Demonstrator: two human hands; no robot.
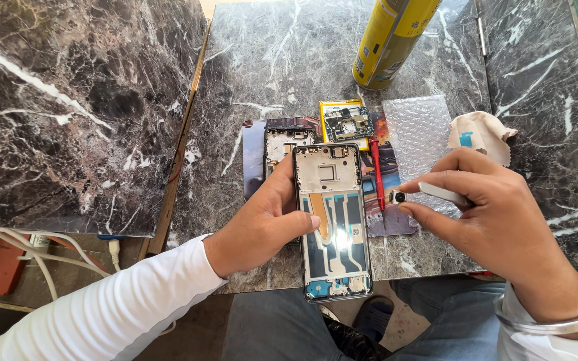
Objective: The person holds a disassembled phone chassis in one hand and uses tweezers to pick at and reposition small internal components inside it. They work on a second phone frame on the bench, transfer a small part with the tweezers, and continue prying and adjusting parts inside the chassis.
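Left hand is gripping the opened phone frame by its left edge, holding it flat at the near edge of the marble table. Right hand is pinching metal tweezers closed on a tiny camera module, just right of the frame. A red screwdriver lies between them, with a circuit board and yellow spray can further back.

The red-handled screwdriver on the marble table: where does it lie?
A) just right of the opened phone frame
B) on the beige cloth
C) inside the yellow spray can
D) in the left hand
A: the red-handled screwdriver lies on the table beside the right edge of the opened phone frame, which the left hand steadies.
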